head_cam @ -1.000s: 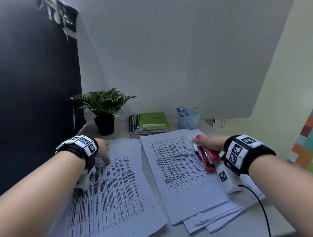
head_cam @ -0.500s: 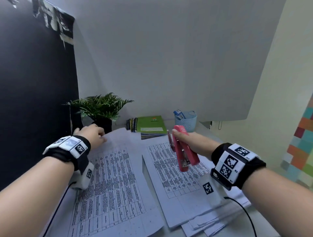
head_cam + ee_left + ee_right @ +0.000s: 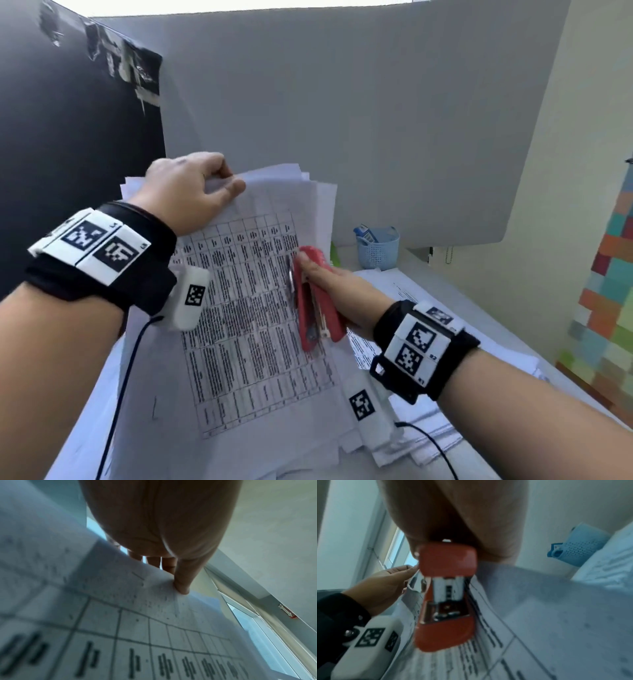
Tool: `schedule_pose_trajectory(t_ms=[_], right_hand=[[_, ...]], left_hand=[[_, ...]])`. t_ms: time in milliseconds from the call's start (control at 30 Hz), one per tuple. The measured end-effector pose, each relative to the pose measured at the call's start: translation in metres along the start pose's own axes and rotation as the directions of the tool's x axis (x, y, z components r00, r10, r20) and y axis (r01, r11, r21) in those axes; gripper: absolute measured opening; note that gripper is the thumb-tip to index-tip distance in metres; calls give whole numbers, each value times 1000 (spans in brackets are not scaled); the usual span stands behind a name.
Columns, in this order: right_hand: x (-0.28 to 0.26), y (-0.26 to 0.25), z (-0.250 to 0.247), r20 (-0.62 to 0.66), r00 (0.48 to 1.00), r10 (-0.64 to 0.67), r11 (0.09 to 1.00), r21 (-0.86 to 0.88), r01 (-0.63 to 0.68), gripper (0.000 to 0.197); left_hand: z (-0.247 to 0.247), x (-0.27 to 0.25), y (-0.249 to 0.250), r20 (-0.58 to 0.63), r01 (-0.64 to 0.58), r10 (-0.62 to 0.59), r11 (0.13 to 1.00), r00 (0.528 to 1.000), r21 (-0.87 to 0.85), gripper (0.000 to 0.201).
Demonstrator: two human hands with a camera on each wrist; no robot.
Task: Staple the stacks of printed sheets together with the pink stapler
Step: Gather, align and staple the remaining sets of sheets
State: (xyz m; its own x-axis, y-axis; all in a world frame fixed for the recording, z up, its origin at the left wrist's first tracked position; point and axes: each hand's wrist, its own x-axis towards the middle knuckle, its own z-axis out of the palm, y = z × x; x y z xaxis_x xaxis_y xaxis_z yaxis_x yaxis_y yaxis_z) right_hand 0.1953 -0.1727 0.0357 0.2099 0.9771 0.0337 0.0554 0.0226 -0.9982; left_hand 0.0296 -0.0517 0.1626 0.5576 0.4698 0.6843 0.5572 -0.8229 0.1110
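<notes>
My left hand (image 3: pixel 202 190) pinches the top edge of a stack of printed sheets (image 3: pixel 253 308) and holds it tilted up off the desk; the thumb (image 3: pixel 181 582) presses the front page near a staple (image 3: pixel 138 576). My right hand (image 3: pixel 329 284) grips the pink stapler (image 3: pixel 315 301) in front of the raised stack's right side, nose pointing up. In the right wrist view the stapler (image 3: pixel 445 596) fills the centre, with the left hand (image 3: pixel 385 585) behind it. A second stack of sheets (image 3: pixel 428 308) lies flat on the desk under my right arm.
A blue perforated basket (image 3: pixel 378 248) stands at the back of the desk, right of the raised stack. A grey backdrop (image 3: pixel 376 120) rises behind and a black panel (image 3: pixel 68 137) on the left. Cables hang from both wrist cameras.
The left hand has lifted the left stack from flat on the desk to tilted upright. The right hand has carried the stapler left, off the right stack and up to the raised sheets.
</notes>
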Motion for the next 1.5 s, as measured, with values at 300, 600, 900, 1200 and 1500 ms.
schedule_pose_trajectory(t_ms=[300, 600, 900, 1200, 1500], right_hand=[[-24, -58, -72, -40, 997, 73, 982, -173, -78, 71], [-8, -16, -87, -320, 914, 248, 448, -799, -401, 78], [34, 10, -68, -329, 883, 335, 139, -910, -391, 66], [44, 23, -59, -264, 888, 377, -25, -961, -275, 44], [67, 37, -40, -238, 907, 348, -109, -971, -213, 35]], left_hand=[[15, -2, 16, 160, 105, -80, 983, 984, -153, 20], [145, -25, 38, 605, 91, 13, 986, 796, -141, 25], [186, -28, 36, 807, -120, -15, 987, 591, 106, 48], [188, -34, 43, 875, -229, 36, 970, 482, 86, 53], [190, -34, 43, 884, -261, 34, 960, 465, 101, 50]])
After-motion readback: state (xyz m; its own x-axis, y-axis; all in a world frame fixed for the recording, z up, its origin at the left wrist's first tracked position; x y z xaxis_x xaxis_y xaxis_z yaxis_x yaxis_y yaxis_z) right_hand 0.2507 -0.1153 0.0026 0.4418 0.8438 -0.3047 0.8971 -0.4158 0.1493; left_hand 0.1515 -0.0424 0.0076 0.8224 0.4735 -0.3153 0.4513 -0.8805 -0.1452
